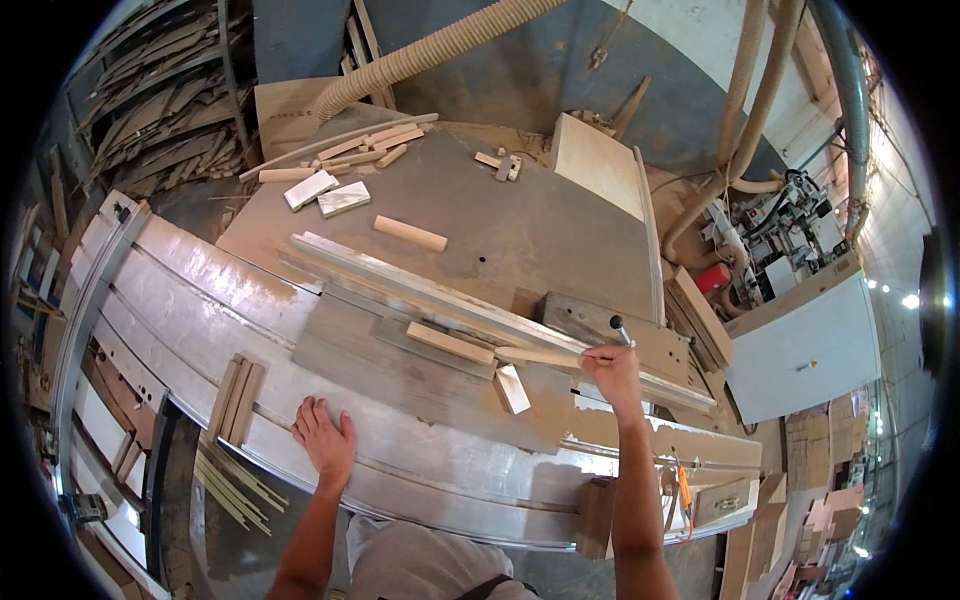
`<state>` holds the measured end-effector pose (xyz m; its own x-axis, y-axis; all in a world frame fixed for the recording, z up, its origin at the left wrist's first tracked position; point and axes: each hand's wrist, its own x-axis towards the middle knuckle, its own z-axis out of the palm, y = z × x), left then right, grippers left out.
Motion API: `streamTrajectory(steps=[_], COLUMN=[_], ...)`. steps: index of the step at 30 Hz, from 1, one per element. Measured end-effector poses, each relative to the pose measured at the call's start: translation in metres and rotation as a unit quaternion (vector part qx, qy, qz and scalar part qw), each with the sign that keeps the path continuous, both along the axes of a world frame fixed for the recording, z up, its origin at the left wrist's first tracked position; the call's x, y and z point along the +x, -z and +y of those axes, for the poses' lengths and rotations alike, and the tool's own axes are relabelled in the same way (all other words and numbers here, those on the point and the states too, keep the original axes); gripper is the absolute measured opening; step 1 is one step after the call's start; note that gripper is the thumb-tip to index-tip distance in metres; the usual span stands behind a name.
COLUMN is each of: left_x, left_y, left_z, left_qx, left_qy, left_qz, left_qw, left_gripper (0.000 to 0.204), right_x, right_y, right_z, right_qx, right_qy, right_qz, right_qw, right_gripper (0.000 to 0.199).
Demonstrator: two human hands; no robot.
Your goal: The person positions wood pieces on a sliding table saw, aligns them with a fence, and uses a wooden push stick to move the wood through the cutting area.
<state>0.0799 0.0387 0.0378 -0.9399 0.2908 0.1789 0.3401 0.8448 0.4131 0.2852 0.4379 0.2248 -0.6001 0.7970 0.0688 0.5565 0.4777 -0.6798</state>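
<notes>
My left hand (pixel 325 437) lies on the metal machine table (pixel 350 485) with its fingers spread, holding nothing. To its left, several short brown wood pieces (pixel 237 400) lie side by side. My right hand (pixel 613 375) is closed on the right end of a thin wooden strip (pixel 540 356), beside a black-knobbed handle (pixel 619 326). The strip's left end meets a pale wooden block (pixel 450 342) set along the long straight fence (pixel 430 285). Just below that junction sits a white-faced block (pixel 512 388). My right fingers partly hide the strip's end.
Beyond the fence lie a single wooden bar (pixel 410 234), two white-faced blocks (pixel 345 199) and several pale sticks (pixel 365 150). A ribbed hose (pixel 430 55) hangs above. A dark brown block (pixel 596 515) stands by my right forearm. An orange-handled tool (pixel 685 490) lies at the right.
</notes>
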Motion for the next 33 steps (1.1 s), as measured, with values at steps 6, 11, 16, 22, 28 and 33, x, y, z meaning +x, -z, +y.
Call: streamTrajectory(steps=[6, 11, 16, 22, 28, 33], left_x=[0.0, -0.001, -0.001, -0.002, -0.002, 0.0], left_y=[0.003, 0.007, 0.007, 0.011, 0.009, 0.005], left_z=[-0.001, -0.002, -0.002, -0.001, -0.002, -0.009], left_qx=[-0.009, -0.011, -0.015, -0.013, 0.003, 0.028], left_qy=[-0.004, -0.006, -0.015, -0.016, -0.019, -0.008], left_qz=[-0.011, -0.016, -0.024, -0.011, -0.001, -0.021], left_qw=[1.0, 1.0, 0.999, 1.0, 1.0, 0.999], left_gripper=[0.05, 0.051, 0.051, 0.051, 0.051, 0.05], right_x=[-0.013, -0.028, -0.045, -0.069, -0.134, -0.188], right_y=[0.013, 0.018, 0.02, 0.045, 0.061, 0.089], right_z=[-0.005, -0.016, -0.022, -0.032, -0.077, -0.121], right_qx=[-0.006, -0.01, -0.011, -0.023, -0.031, 0.008], right_qy=[-0.029, -0.043, -0.039, -0.074, -0.081, -0.14], right_qz=[0.016, 0.029, 0.017, 0.059, 0.038, 0.094], right_qw=[0.999, 0.999, 0.999, 0.995, 0.996, 0.986], right_gripper=[0.016, 0.015, 0.015, 0.017, 0.021, 0.024])
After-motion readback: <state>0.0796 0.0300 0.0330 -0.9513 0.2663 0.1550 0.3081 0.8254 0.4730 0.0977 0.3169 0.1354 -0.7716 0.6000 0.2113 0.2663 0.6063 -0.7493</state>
